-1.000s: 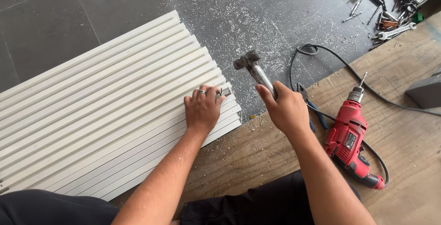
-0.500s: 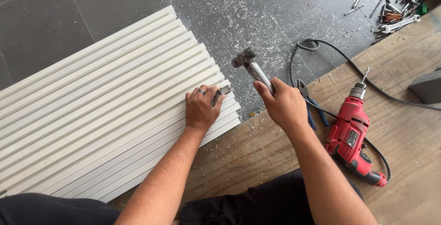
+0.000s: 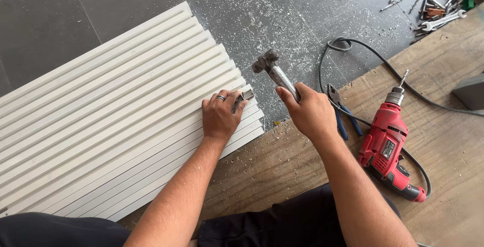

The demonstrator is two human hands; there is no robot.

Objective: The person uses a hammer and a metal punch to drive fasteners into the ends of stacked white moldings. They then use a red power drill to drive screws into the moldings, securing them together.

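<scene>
Partly hidden: small metal piece (image 3: 246,95) under left hand (image 3: 220,116) fingertips, pinched at end of white slats (image 3: 116,111). Right hand (image 3: 310,113) fisted round hammer (image 3: 275,73), head raised just right of piece.

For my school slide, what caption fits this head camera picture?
Left hand steadies a small metal piece on white slats; right hand raises a hammer.

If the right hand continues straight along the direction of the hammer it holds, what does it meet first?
The right hand points the hammer up and left, away from the person. Beyond its head lies only the dark floor strewn with pale shavings; the way looks free, though height above the floor is unclear.
</scene>
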